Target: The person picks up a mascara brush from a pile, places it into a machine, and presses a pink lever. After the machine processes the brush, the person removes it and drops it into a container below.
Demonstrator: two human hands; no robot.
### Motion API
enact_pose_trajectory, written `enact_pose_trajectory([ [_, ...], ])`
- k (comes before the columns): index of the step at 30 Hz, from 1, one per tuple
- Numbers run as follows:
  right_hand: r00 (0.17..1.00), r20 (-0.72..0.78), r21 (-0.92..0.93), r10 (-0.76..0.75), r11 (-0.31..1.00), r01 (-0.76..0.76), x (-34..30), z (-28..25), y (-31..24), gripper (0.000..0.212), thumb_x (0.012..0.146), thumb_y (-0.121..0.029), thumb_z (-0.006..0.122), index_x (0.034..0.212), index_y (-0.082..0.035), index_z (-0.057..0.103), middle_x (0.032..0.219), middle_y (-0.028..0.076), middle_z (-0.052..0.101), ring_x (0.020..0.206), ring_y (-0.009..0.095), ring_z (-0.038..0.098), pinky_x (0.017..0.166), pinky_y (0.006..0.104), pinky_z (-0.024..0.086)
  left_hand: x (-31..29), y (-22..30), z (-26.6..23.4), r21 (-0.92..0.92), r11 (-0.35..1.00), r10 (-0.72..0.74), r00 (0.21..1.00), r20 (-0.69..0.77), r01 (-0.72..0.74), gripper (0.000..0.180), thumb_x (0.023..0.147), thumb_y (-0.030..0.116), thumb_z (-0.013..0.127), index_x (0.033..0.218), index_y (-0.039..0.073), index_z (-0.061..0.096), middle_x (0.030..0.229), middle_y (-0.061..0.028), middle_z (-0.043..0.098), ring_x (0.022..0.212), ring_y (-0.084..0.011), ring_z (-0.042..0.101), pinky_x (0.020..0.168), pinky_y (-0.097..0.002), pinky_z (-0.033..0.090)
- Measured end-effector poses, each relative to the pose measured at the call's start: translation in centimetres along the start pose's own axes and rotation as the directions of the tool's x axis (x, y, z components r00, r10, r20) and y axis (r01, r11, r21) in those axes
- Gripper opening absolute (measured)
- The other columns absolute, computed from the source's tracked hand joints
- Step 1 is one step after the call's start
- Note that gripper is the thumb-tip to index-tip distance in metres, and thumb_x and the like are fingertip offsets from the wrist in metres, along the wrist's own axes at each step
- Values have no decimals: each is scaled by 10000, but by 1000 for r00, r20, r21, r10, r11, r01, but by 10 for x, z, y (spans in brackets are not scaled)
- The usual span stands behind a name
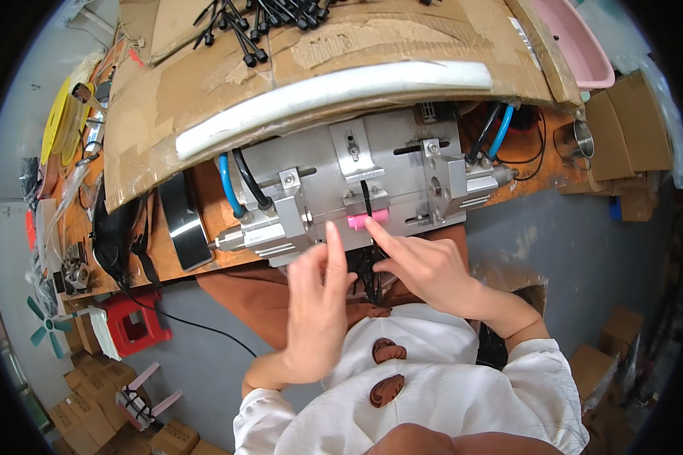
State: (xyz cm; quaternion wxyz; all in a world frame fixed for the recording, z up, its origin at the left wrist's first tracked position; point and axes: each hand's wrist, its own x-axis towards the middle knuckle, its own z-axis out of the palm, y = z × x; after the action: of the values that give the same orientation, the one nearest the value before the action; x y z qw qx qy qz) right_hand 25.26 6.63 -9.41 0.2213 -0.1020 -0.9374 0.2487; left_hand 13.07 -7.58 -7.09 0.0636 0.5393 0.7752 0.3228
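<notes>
A small pink piece [357,221] sits at the front middle of a grey metal fixture [330,163], with a thin black strip [366,196] running down to it from the metal block behind. The index fingertip of my right hand [432,277] rests on or just over the pink piece, with the thumb apart below it. My left hand [316,307] is raised in front of the fixture, its index finger stretched upward close to the pink piece's left, touching nothing I can see. Below my hands, a bundle of black strips [366,273] lies at my lap, partly hidden.
Air cylinders [269,235] with blue and black hoses flank the fixture. A cardboard sheet [296,83] overhangs it, bearing a white foam strip [334,95] and several black strips with thick heads [254,53]. A dark phone [184,224] lies left; a metal cup [574,140] stands right.
</notes>
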Motion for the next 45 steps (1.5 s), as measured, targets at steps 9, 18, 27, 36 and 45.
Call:
enact_pose_trajectory([
  [9, 954, -208, -689, -217, 725, 15, 240, -94, 73, 228, 830, -219, 676, 921, -10, 685, 780, 143, 689, 812, 274, 688, 655, 384, 516, 219, -44, -53, 361, 864, 449, 861, -240, -350, 324, 835, 123, 669, 1129, 5, 601, 1019, -174, 566, 973, -344, 548, 849, -406, 464],
  [18, 984, 128, -399, 125, 915, -64, 261, -109, 96, 155, 727, -122, 680, 825, -8, 719, 783, 207, 680, 751, 317, 681, 695, 384, 529, 219, -56, -58, 288, 870, 426, 904, -30, -400, 324, 840, 10, 613, 1155, 64, 557, 933, -131, 568, 905, -304, 563, 791, -384, 471],
  [27, 958, -148, 401, 247, 900, -170, 230, -137, 100, 191, 838, -188, 705, 960, -41, 707, 831, 26, 666, 798, 80, 581, 720, 260, 460, 255, -66, -127, -561, 815, 271, 951, 152, -142, 243, 981, 147, 536, 1184, 53, 630, 983, 26, 590, 881, -72, 538, 876, -213, 431],
  [36, 941, -334, 380, 51, 921, 85, 240, -135, 91, 134, 950, -63, 531, 1066, -5, 564, 817, 79, 639, 733, 133, 596, 659, 251, 493, 180, -38, -116, -296, 931, 156, 966, -206, -213, 206, 935, 49, 561, 1124, 1, 630, 982, 1, 633, 890, -66, 536, 849, -191, 420],
  [45, 947, -129, 866, 294, 498, -36, 151, -135, 65, 246, 963, -161, 570, 1127, 22, 563, 848, 72, 620, 704, 108, 596, 558, 161, 473, 5, -4, 24, 71, 985, 161, 987, -26, -159, 703, 731, -113, 590, 1401, -58, 385, 1041, -143, 529, 870, -256, 502, 797, -330, 448],
])
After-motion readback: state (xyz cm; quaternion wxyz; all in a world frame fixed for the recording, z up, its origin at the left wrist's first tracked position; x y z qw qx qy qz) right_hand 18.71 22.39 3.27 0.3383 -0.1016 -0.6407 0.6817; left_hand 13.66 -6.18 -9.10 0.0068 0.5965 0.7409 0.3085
